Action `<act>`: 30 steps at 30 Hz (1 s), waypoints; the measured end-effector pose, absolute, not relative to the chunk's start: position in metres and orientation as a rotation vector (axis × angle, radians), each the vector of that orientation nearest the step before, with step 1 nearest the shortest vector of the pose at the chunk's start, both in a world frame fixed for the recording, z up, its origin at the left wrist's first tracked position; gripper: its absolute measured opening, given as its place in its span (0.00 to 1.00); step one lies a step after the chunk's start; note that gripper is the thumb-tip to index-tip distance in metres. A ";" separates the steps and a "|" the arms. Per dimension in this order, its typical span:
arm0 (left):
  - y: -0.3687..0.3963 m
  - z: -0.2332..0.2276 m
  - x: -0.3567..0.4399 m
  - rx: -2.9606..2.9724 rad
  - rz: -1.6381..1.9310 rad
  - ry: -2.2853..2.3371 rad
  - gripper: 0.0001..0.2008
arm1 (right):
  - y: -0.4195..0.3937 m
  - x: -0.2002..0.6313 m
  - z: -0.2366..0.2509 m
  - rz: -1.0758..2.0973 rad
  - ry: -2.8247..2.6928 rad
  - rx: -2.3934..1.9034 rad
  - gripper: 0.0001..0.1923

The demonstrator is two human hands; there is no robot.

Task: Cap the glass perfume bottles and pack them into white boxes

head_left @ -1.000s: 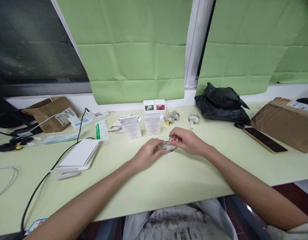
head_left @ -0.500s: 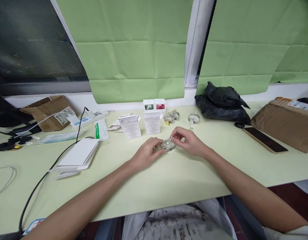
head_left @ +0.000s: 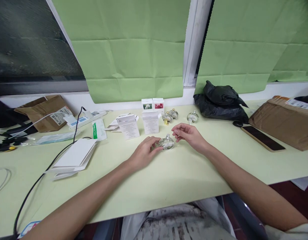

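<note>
Our right hand [head_left: 187,135] has let go of the glass bottle [head_left: 166,143], fingers loose; our left hand [head_left: 145,153] steadies it upright mid-tabletop [head_left: 169,176]. White boxes [head_left: 139,125] stand behind; bare green surface stretches toward us.

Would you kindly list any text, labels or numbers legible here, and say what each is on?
None can be read.
White boxes: printed lines, too small.
Small boxes: flower pictures, no legible words.
Brown parcel: shipping label, blurred.
Right-hand parcel: label, blurred.
Green-striped packet: print illegible.
Glass bottle at the left hand, beside the right hand: no visible text.
</note>
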State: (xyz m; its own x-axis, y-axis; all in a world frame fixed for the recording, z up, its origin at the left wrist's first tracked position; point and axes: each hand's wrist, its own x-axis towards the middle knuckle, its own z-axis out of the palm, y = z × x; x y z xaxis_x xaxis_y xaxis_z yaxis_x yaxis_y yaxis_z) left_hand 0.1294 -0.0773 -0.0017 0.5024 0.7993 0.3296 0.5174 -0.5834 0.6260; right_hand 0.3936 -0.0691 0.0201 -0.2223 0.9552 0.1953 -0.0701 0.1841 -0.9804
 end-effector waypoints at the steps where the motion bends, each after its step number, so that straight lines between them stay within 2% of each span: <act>1: -0.077 -0.002 0.129 2.299 0.838 1.090 0.15 | -0.070 0.393 0.020 1.285 -1.386 -0.914 0.18; 5: -0.077 -0.002 0.128 2.302 0.836 1.099 0.16 | -0.071 0.391 0.021 1.383 -1.312 -0.908 0.21; 9: -0.076 -0.004 0.127 2.297 0.822 1.102 0.16 | -0.070 0.390 0.018 1.340 -1.363 -0.929 0.22; 12: -0.076 -0.004 0.127 2.289 0.818 1.112 0.16 | -0.070 0.388 0.015 1.197 -1.449 -0.971 0.22; 18: -0.075 -0.006 0.126 2.294 0.839 1.112 0.17 | -0.066 0.397 0.013 0.751 -1.508 -1.162 0.33; 25: -0.073 -0.007 0.125 2.309 0.841 1.119 0.17 | -0.063 0.407 0.013 0.723 -1.667 -1.050 0.19; 30: -0.073 -0.006 0.125 2.301 0.845 1.104 0.16 | -0.082 0.380 0.017 0.536 -1.878 -0.972 0.13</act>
State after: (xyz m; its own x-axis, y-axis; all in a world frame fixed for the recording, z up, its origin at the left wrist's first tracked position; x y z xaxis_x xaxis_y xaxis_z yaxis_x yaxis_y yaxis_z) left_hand 0.1253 -0.0735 -0.0061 0.4919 0.8053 0.3308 0.5301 -0.5785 0.6200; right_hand 0.3798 -0.0823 0.0172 -0.2613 0.8050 0.5326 0.4026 0.5924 -0.6978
